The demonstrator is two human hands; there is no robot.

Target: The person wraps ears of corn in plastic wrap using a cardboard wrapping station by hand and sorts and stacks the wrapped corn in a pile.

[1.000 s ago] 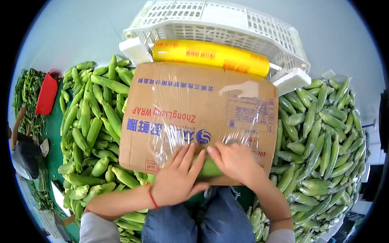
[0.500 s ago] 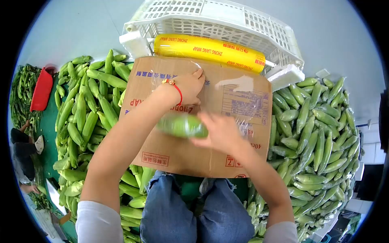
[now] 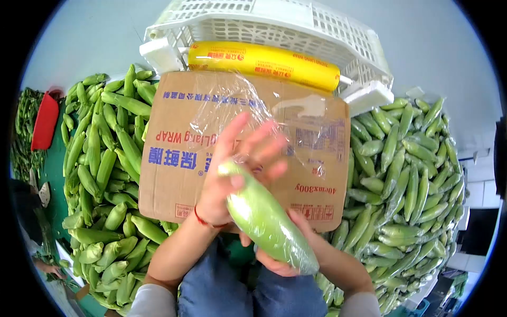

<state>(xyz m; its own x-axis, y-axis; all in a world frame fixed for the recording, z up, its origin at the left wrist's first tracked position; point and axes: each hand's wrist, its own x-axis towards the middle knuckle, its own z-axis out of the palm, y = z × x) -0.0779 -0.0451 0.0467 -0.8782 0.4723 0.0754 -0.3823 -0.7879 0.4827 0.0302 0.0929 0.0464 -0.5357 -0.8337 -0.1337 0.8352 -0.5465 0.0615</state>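
An ear of corn (image 3: pixel 269 222) in its green husk, covered in clear plastic film, is held aslant above my lap. My right hand (image 3: pixel 296 248) is wrapped around its lower, thicker end. My left hand (image 3: pixel 232 174), with a red cord bracelet at the wrist, has its fingers spread; its thumb and palm lie against the upper tip of the corn. Under the hands is a printed cardboard sheet (image 3: pixel 174 137), with a loose sheet of cling film (image 3: pixel 211 100) across its top. Behind it lies a yellow roll of cling film (image 3: pixel 264 63).
A white plastic crate (image 3: pixel 285 24) stands at the back behind the roll. Unwrapped corn (image 3: pixel 100 148) is heaped on the left, film-wrapped corn (image 3: pixel 412 185) on the right. A red scoop-like object (image 3: pixel 45 121) lies far left, near another person's hand (image 3: pixel 50 268).
The corn has come toward me and now tilts downward to the right. My left hand has left the cardboard, turned palm up and opened beside the corn's tip. Film now drapes from the roll.
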